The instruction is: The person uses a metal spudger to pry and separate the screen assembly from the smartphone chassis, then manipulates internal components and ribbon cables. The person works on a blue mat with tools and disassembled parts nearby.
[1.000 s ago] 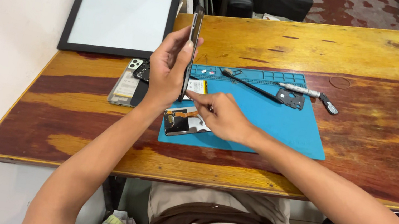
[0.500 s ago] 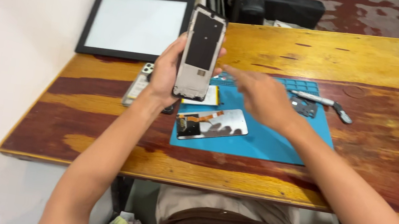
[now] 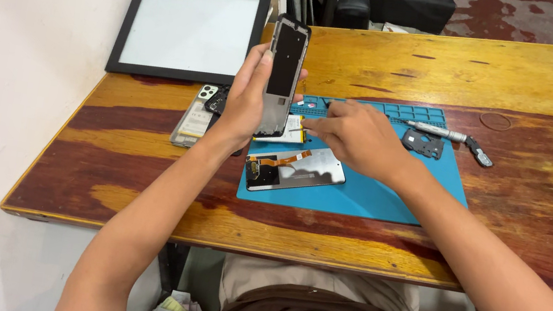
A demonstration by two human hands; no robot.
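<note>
My left hand [image 3: 247,96] holds a phone middle frame [image 3: 283,75] upright above the left edge of a blue work mat [image 3: 387,203]. My right hand [image 3: 357,135] hovers low over the mat beside the frame, fingers curled and pinching what looks like a thin tool; its tip points at a white flat battery [image 3: 289,129] under the frame. A detached silver screen panel [image 3: 295,169] with an orange flex cable lies on the mat in front of both hands.
A clear phone back cover [image 3: 193,120] lies left of the mat. A black-framed white panel [image 3: 189,31] rests at the table's back left. A screwdriver [image 3: 446,134] and a small dark plate [image 3: 422,143] sit on the mat's far right. The wooden table's [image 3: 453,65] front edge is near my lap.
My left hand turned the frame from edge-on to face-on and raised it. My right hand lifted off the screen panel and moved toward the frame's lower end.
</note>
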